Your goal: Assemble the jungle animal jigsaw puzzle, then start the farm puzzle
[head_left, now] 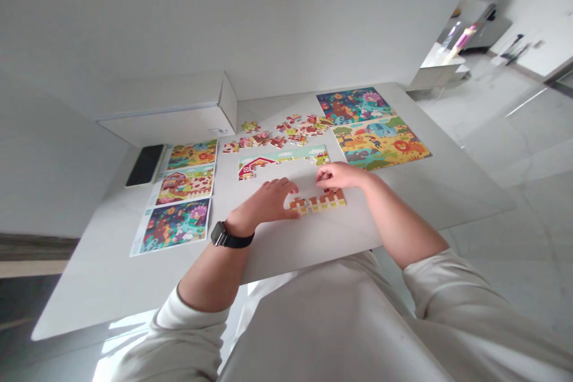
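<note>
A joined strip of jigsaw pieces with a fence [329, 202] lies near the front of the white table. My left hand [271, 200], a black watch on its wrist, lies at the strip's left end. Its thumb and fingers are apart, the thumb by the end piece. Just above the strip's right part is my right hand [338, 175], fingers curled together; whatever is in them is hidden. Beyond both hands, a joined top section with a red barn [257, 163] and sky runs across, with a gap between it and the fence strip.
Loose jigsaw pieces [277, 141] lie behind the barn section. Two finished-looking animal pictures [380, 142] lie at the right. A reference sheet [183, 185], a black phone [145, 165] and a white box [170, 110] are at the left. A wall stands behind.
</note>
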Available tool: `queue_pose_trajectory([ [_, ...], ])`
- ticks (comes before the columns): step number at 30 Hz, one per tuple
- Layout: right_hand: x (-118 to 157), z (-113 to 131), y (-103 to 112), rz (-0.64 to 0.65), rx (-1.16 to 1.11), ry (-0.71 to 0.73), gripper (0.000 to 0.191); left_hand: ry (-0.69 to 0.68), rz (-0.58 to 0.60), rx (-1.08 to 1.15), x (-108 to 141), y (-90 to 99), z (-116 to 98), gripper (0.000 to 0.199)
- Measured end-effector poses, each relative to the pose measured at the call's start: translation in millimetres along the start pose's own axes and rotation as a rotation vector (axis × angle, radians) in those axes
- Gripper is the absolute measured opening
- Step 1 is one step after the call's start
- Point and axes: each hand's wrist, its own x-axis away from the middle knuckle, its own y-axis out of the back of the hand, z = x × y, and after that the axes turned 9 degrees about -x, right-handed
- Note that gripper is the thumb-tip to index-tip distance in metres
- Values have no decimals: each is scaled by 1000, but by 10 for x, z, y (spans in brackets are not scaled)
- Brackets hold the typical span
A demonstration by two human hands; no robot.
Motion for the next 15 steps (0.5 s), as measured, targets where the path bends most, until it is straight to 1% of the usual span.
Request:
queue_pose_trajectory([
  [2, 1, -5, -4, 5, -17, -4, 27, -6, 42, -13, 19, 8, 8, 44],
  [5, -2, -11, -9, 5, -40, -10, 29, -32, 53, -32, 13, 8, -42, 36],
  [10, -11, -24, -18, -5, -50, -29, 29, -27, 24, -51, -8, 12, -114, 37],
  [15, -9, -12, -25, -7, -43, -41, 24, -13, 27, -70, -13, 19, -147, 36],
])
